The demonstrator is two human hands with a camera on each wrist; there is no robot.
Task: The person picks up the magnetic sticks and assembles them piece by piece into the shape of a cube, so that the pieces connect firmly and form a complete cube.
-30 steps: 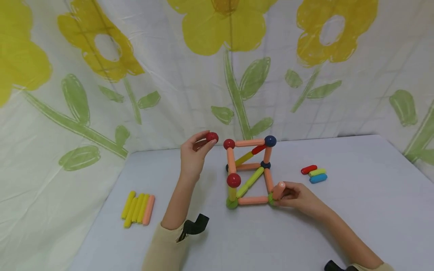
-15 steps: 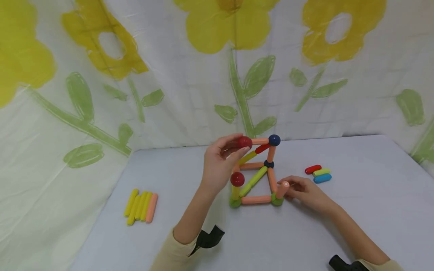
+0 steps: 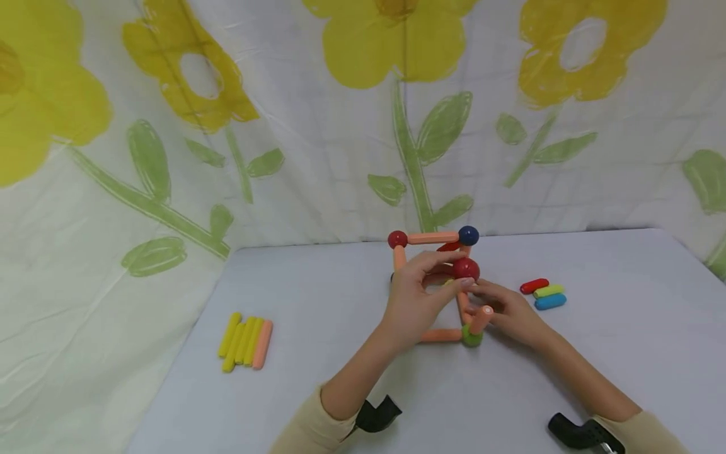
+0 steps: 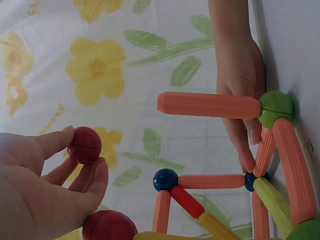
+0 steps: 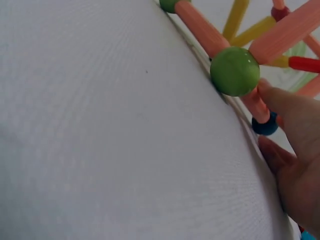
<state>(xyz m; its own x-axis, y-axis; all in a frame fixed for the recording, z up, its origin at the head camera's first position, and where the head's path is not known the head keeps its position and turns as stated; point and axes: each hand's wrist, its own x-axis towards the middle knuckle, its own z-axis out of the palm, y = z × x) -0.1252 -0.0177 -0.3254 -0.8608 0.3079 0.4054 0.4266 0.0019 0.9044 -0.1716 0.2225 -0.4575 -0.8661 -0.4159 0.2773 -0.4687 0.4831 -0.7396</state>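
Observation:
My left hand (image 3: 413, 306) pinches a red ball (image 3: 466, 270) between thumb and fingers, over the right side of a frame of magnetic rods and balls. In the left wrist view, the red ball (image 4: 85, 145) is apart from the frame. My right hand (image 3: 513, 315) is low at the frame's right side, thumb and fingers about the orange base rod (image 5: 256, 106) between a green ball (image 5: 235, 71) and a dark blue ball (image 5: 265, 125). From the green ball an orange rod (image 3: 482, 319) stands up with a bare top end. The left hand hides the frame's front left part in the head view.
Several yellow rods (image 3: 244, 340) and one orange rod (image 3: 263, 344) lie in a row at the left of the white table (image 3: 317, 284). Short red (image 3: 534, 285), yellow-green (image 3: 549, 291) and blue rods (image 3: 550, 301) lie at the right. A flower-painted cloth (image 3: 317, 189) hangs behind.
My left hand has carried the red ball rightward across the frame, and lower, toward the upright orange rod. My right hand has let go near that rod and shifted back along the base.

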